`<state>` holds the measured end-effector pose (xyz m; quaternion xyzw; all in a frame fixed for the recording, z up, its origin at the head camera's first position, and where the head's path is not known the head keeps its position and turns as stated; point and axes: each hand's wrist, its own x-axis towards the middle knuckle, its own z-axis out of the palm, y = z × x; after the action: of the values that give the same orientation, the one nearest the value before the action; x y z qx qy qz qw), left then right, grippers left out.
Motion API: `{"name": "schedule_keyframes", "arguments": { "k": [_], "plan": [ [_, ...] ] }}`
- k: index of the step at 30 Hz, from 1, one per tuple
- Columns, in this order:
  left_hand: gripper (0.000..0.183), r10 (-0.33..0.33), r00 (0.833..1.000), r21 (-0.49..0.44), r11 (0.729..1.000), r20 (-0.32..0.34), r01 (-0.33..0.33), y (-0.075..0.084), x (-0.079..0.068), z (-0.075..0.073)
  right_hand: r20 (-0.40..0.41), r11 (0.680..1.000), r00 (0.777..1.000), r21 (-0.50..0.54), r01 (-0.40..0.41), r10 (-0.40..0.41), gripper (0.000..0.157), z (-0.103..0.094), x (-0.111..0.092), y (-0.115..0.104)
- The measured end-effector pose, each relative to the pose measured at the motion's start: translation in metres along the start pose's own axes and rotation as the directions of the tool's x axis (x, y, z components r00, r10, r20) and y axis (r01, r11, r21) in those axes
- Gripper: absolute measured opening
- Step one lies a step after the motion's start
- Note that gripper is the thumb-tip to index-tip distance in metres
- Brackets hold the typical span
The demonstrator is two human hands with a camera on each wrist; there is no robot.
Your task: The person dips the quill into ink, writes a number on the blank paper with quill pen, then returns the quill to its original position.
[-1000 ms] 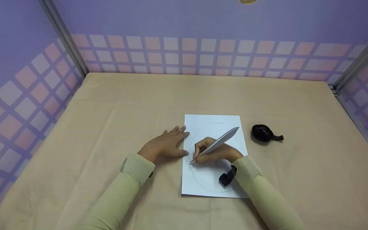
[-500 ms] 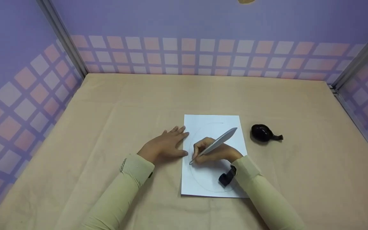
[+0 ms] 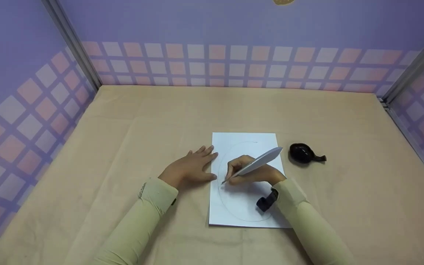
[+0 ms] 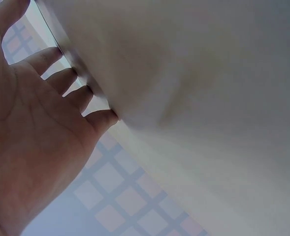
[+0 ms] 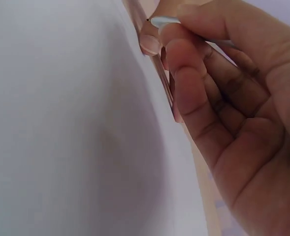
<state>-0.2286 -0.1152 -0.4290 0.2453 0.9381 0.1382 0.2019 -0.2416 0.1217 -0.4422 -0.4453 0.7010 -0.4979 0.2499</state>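
Observation:
A white sheet of paper (image 3: pixel 248 132) lies on the cloth-covered table, bearing a thin curved line that runs from near its top round the left side to the bottom. My right hand (image 3: pixel 252 171) pinches a white feather-shaped pen (image 3: pixel 261 161) over the left half of the sheet; its narrow tip points down-left near the line. Whether the tip touches the paper I cannot tell. In the right wrist view, thumb and fingers hold the pen's white lower end (image 5: pixel 163 20). My left hand (image 3: pixel 191 166) lies flat with spread fingers, fingertips at the paper's left edge.
To the right of the paper sits a glossy black rounded object (image 3: pixel 302 153) with a short stem. A beige cloth (image 3: pixel 153 121) covers the table. Walls with pink and white squares (image 3: pixel 217 69) stand behind and at both sides. A black wrist camera (image 3: pixel 265 202) hangs under my right wrist.
My right hand and the pen have shifted slightly right and up, and the pen tip has moved from the line to just inside it. My left hand has stayed still.

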Motion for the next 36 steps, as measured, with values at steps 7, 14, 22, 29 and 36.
{"name": "schedule_keyframes", "arguments": {
  "k": [7, 14, 22, 29, 36],
  "plan": [
    [0.078, 0.007, 1.0, -0.004, 1.0, 0.009, -0.007, -0.001, 0.001, 0.0, -0.01, 0.997, 1.0, 0.07, -0.015, 0.016, 0.01, -0.006, -0.005, -0.006],
    [0.079, -0.003, 1.0, 0.01, 1.0, 0.022, 0.003, -0.002, 0.002, 0.001, -0.052, 0.998, 0.998, 0.065, -0.014, 0.017, 0.008, -0.008, -0.012, -0.013],
    [0.079, -0.002, 1.0, 0.016, 1.0, 0.026, 0.001, -0.003, 0.002, 0.0, -0.138, 0.996, 0.988, 0.049, -0.069, 0.075, 0.011, -0.016, -0.022, -0.016],
    [0.079, 0.007, 1.0, 0.013, 1.0, 0.02, -0.007, -0.003, 0.001, 0.0, -0.198, 0.994, 0.974, 0.025, -0.106, 0.109, 0.016, -0.025, -0.035, -0.014],
    [0.08, -0.004, 0.999, 0.017, 1.0, 0.034, 0.003, -0.003, 0.002, 0.0, -0.272, 0.993, 0.956, 0.003, -0.118, 0.114, 0.014, -0.033, -0.051, -0.011]
  ]
}}
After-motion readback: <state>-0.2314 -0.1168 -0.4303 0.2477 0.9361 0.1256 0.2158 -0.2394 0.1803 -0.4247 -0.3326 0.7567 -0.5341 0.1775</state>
